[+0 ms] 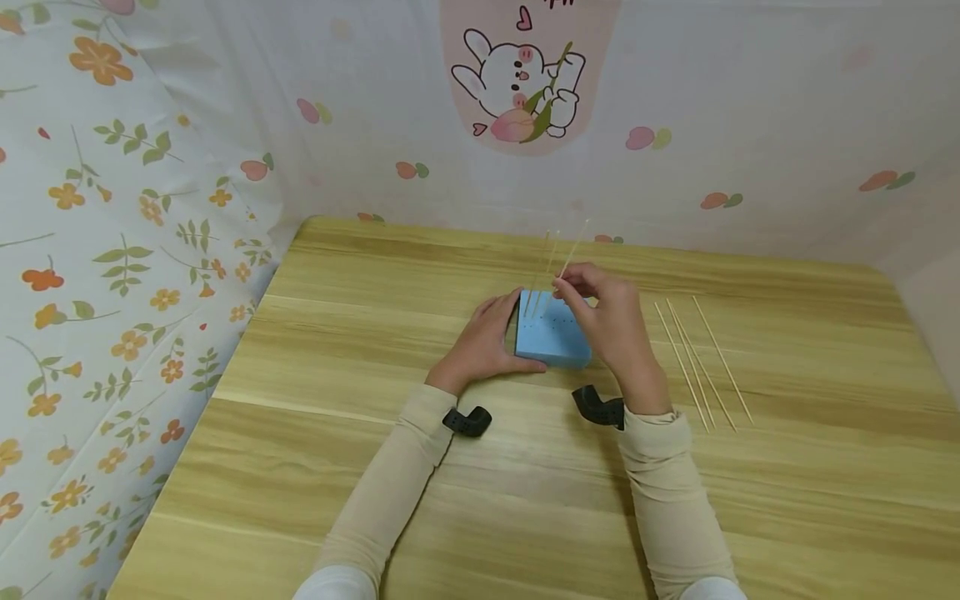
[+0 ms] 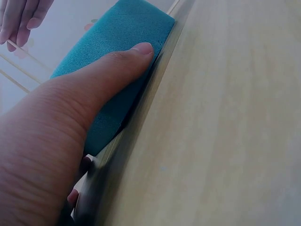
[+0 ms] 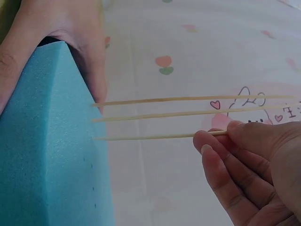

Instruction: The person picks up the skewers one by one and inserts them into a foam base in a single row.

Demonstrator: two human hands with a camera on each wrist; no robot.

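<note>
A blue foam block (image 1: 553,337) with rows of small holes in its top lies on the table. My left hand (image 1: 487,337) grips it from the left, the thumb (image 2: 120,66) along its front side and the fingers at its left and far side. Two thin wooden skewers (image 3: 155,115) stand upright in the block near its far left corner. Between thumb and fingertips my right hand (image 1: 607,312) pinches a third skewer (image 3: 150,137). Its lower tip meets the block's top beside the other two; whether it has entered a hole I cannot tell.
Several loose skewers (image 1: 697,367) lie on the wooden table (image 1: 510,517) to the right of the block. Each wrist carries a black camera mount (image 1: 467,422). A patterned cloth (image 1: 360,100) hangs behind the table, and a flowered one (image 1: 97,317) on the left.
</note>
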